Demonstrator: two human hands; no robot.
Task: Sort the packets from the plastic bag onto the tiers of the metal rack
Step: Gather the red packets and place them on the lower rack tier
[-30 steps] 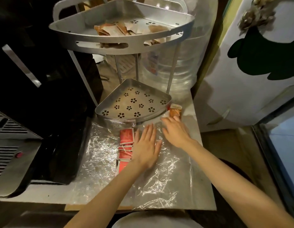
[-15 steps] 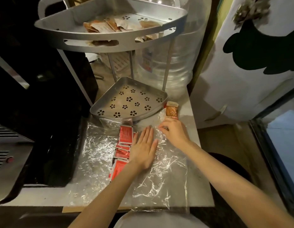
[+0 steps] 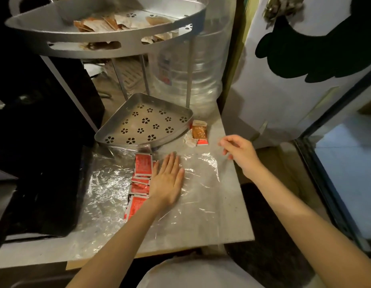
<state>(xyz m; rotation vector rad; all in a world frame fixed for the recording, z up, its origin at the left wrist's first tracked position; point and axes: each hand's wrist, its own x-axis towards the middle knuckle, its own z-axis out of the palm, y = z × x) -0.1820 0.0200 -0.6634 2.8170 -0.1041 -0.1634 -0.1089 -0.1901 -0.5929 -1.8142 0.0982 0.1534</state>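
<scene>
A clear plastic bag lies flat on the counter with several red packets in a row inside it. My left hand presses flat on the bag, fingers spread, just right of the red packets. My right hand hovers at the counter's right edge, fingers loosely curled, holding nothing. A brown packet lies on a small pile of packets beside the metal rack's lower tier, which is bare. The rack's upper tier holds several brown and white packets.
A large clear water jug stands behind the rack. A black appliance fills the left side. A white door with a dark shape is at the right. The counter ends near my right arm.
My right hand has let go of the brown packet beside the lower tier and pulled back to the right. My left hand has stayed flat on the bag.
</scene>
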